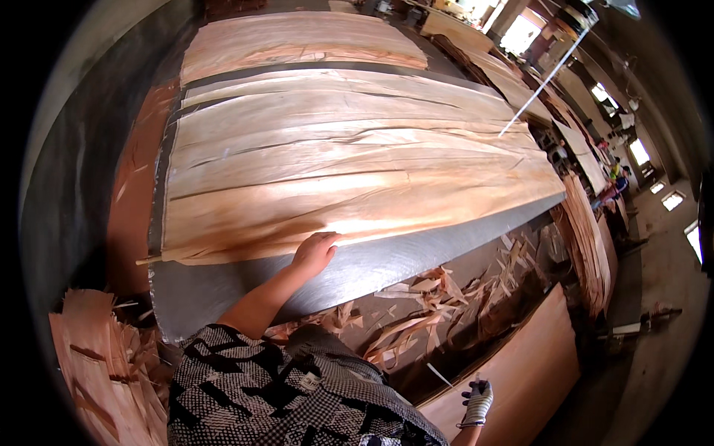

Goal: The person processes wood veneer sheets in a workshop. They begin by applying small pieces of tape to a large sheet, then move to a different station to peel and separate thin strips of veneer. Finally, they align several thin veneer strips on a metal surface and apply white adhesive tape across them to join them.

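The left hand (316, 253) is touching the near edge of the wood sheet (349, 156), which is lying across the upper middle; the gloved right hand (477, 404) is showing at lower right. I cannot tell either grip.
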`<state>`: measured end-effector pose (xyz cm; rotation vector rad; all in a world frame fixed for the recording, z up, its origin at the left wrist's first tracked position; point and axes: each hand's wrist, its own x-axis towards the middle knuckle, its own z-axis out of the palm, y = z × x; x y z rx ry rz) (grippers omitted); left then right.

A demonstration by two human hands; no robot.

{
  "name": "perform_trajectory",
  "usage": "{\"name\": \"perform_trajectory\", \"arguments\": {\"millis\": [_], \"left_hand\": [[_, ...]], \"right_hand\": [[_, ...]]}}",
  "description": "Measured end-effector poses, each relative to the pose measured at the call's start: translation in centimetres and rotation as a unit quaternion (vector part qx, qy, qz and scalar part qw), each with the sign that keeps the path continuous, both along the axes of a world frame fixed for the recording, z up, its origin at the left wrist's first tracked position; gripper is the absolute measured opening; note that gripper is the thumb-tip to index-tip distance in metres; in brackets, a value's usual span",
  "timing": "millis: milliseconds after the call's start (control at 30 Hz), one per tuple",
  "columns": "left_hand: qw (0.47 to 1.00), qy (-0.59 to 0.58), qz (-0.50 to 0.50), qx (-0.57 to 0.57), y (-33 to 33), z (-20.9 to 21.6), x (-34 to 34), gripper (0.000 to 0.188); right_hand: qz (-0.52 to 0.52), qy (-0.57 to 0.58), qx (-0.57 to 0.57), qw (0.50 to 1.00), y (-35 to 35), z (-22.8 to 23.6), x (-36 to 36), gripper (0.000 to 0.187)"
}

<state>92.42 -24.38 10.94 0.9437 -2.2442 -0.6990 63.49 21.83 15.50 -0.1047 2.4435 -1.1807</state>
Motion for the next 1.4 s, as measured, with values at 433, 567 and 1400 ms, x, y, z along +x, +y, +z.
{"name": "perform_trajectory", "arguments": {"millis": [433, 567, 1400], "left_hand": [[0.969, 0.064, 0.213, 0.111, -9.0, -4.0, -1.4, 0.035], [0.953, -0.017, 0.302, 0.021, -9.3, -1.6, -2.5, 0.036], [0.911, -0.237, 0.337, -0.017, -27.7, -3.1, -3.0, 0.052]], "right_hand": [[0.326, 0.232, 0.074, 0.914, -28.0, 0.2, -23.5, 0.008], [0.481, 0.28, -0.022, 0.831, -44.0, 1.5, -25.0, 0.009], [0.783, 0.351, 0.099, 0.504, -85.1, -2.9, -14.6, 0.014]]}}
